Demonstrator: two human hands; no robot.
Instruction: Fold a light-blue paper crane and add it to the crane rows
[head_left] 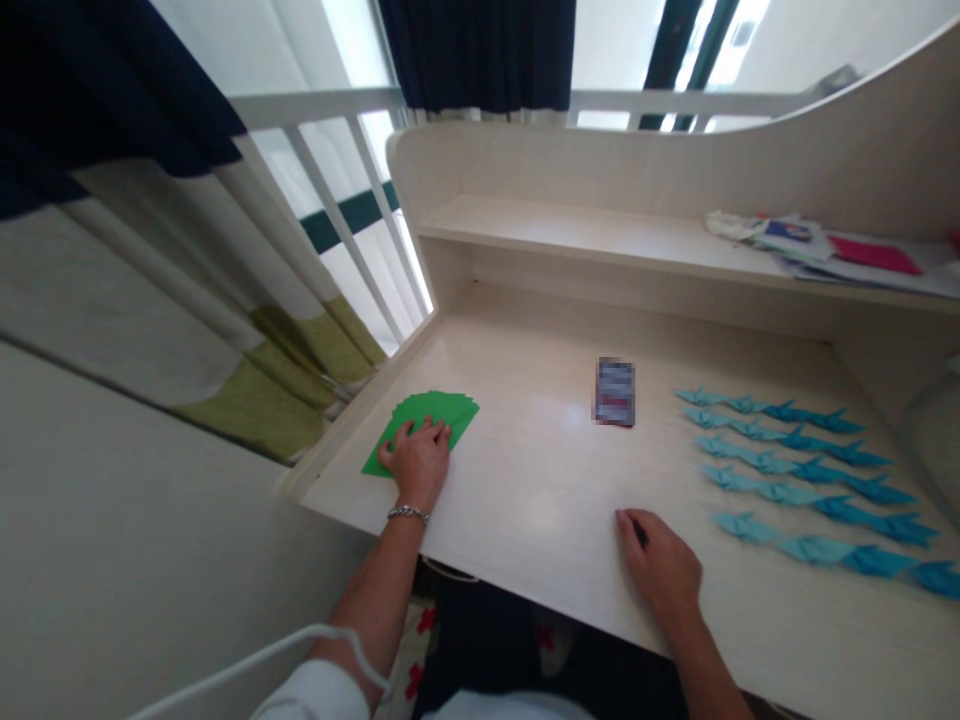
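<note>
On the desk's left side lies a fan of green paper sheets (459, 408). My left hand (420, 452) rests on top of them, fingers spread and a little bent, fingertips touching the paper. My right hand (660, 565) lies near the front edge with its fingers curled in; nothing shows in it. To its right are rows of folded blue paper cranes (814, 465), from pale to darker blue. Farther back, between the hands, sits a small blurred-out rectangular packet (615, 392), apart from both.
The pale wooden desk (517, 480) has a raised shelf (570, 225) along its back. Papers and a pink sheet (874, 254) are piled at the shelf's right end. A curtain (300, 330) hangs by the desk's left edge. A white cord (262, 655) crosses near my left arm.
</note>
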